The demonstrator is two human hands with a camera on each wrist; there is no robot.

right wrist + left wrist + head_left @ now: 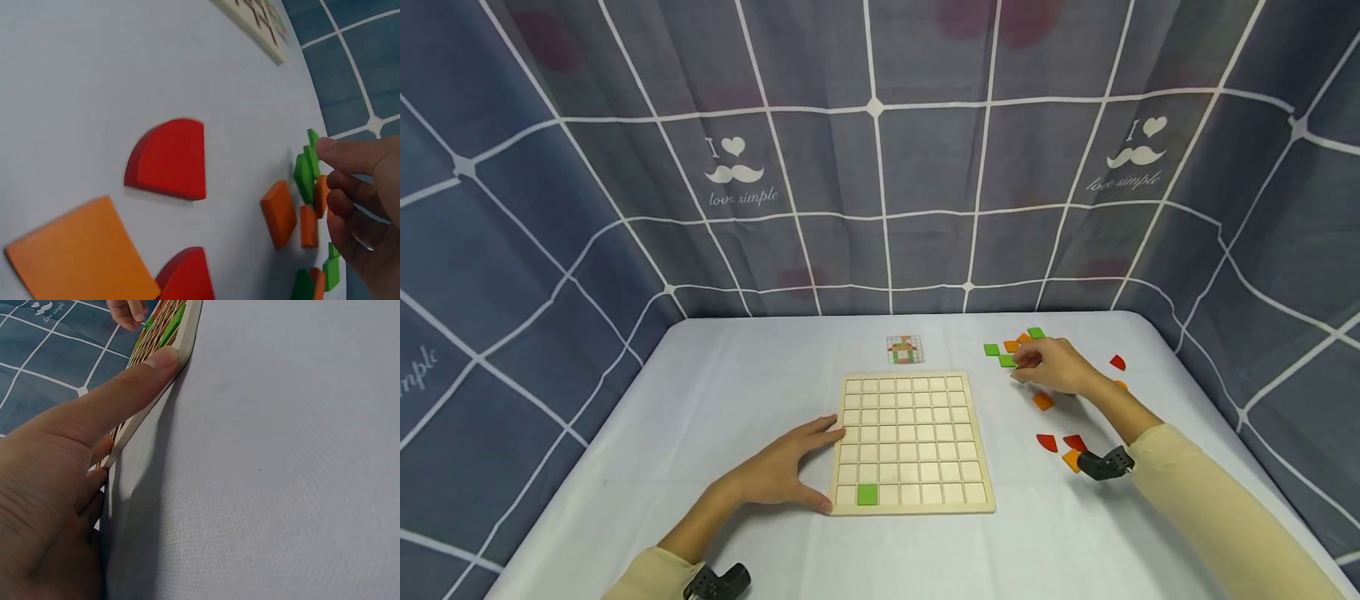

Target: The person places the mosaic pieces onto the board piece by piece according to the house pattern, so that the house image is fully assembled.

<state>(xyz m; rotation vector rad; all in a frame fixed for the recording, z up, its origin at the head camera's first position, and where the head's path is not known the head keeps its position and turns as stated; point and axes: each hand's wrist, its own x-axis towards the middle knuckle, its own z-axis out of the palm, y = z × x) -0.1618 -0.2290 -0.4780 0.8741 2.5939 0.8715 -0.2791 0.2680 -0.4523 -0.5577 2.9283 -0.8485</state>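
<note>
A wooden grid board [910, 452] is laid flat on the tabletop [760, 375], with one green square [867, 495] seated in the nearest row, second cell from the left. The board's left edge is touched by the left hand [782, 471], its grip spread, thumb at the near corner. Right of the board, green pieces [992, 350] are reached by the right hand [1052, 367], its fingers bent; whether one is pinched cannot be told. Orange pieces [1042, 401] and red quarter-rounds [1047, 442] are scattered nearby; a small patterned card [905, 349] is placed beyond the board. Another piece is apparently being selected; next, it should probably be lifted, carried left and squared to a cell matched against the card.
</note>
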